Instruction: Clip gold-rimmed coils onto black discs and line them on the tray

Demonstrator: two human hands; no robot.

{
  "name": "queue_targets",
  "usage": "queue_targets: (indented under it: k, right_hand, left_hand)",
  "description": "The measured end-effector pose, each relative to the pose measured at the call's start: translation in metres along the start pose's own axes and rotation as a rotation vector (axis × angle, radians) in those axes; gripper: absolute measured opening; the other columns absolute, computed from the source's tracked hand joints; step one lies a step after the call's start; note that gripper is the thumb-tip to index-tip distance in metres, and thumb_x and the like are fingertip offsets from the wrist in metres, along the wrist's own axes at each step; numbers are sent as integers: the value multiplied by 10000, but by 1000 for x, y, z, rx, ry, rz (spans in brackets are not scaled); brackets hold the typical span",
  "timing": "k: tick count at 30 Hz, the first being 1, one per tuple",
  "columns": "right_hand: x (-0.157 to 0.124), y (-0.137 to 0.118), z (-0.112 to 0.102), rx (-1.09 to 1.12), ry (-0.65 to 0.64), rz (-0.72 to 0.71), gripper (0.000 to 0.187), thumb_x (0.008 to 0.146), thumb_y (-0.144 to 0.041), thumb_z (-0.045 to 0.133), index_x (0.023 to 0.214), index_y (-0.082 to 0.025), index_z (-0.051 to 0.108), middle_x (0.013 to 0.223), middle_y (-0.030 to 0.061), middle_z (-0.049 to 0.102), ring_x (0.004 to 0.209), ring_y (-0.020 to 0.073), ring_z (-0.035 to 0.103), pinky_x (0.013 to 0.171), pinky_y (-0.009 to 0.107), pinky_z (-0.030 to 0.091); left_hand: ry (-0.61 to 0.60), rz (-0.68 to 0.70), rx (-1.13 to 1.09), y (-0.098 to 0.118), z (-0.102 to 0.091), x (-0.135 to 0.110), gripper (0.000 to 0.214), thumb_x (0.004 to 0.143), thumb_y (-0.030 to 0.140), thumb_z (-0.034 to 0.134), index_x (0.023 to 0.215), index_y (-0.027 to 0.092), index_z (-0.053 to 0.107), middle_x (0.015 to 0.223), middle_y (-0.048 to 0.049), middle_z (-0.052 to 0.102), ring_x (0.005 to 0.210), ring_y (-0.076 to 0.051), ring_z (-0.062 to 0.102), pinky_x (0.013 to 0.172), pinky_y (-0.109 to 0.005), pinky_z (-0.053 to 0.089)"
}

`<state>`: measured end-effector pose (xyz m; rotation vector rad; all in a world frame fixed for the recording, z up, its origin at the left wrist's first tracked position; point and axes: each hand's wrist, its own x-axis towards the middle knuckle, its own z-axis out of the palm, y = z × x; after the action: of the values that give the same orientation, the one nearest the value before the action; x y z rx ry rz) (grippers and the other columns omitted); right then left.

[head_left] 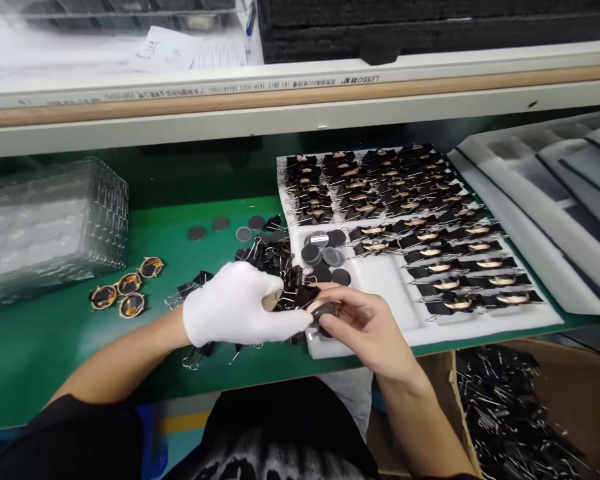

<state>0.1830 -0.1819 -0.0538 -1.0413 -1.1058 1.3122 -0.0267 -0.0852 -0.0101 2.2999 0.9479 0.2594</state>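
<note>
My left hand [240, 303], in a white glove, pinches the edge of a small round piece with a dark disc on it [324, 311]. From the right, the bare fingers of my right hand [363, 323] grip the same piece. Part of its gold-coloured rim shows between the fingers. Beneath and behind my hands lies a heap of black binder clips [267, 257]. Just beyond my right hand, loose dark and clear discs [333, 257] rest in a white foam tray [387, 283]. Its other compartments hold rows of gold-rimmed pieces clamped in binder clips [443, 283].
Several gold-rimmed round pieces with amber-and-black faces [130, 285] lie on the green table [167, 350] at left. Stacked clear plastic trays [50, 223] stand behind them. Foam sheets [540, 193] lean at right, above a box of binder clips [510, 413]. A shelf edge [300, 107] crosses overhead.
</note>
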Motion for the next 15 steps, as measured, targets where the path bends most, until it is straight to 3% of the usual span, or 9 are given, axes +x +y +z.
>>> queue_targets:
  k: [4,8,11,15]
  right_hand:
    - [0,0,0,17,75,30,149,883,-314,802,1021,-261,787,1178,85,760,1010,227,743,861,368,647]
    - [4,0,-1,133,236,98,221,873,-411,808,1014,-243,780,971,61,780,801,190,724,746,341,644]
    - [7,-2,-3,156,242,115,253,829,-419,848,989,-232,786,886,45,774,722,166,696,669,297,624]
    - [7,-4,-8,109,225,103,248,828,-407,858,1007,-246,795,894,39,782,744,162,710,702,282,619]
  left_hand:
    - [7,2,-88,0,-3,1,456,837,416,622,542,193,358,480,72,308,489,-66,249,466,-237,235]
    - [-34,-63,-253,-1,-7,1,407,869,373,606,580,193,384,502,78,333,488,-58,284,444,-207,253]
    - [-90,-87,-363,0,-5,-2,392,889,358,597,591,193,401,502,75,384,477,-57,319,430,-203,263]
    - [-148,-123,-460,5,-2,-6,386,906,375,596,601,194,443,499,74,417,459,-60,349,429,-206,283]
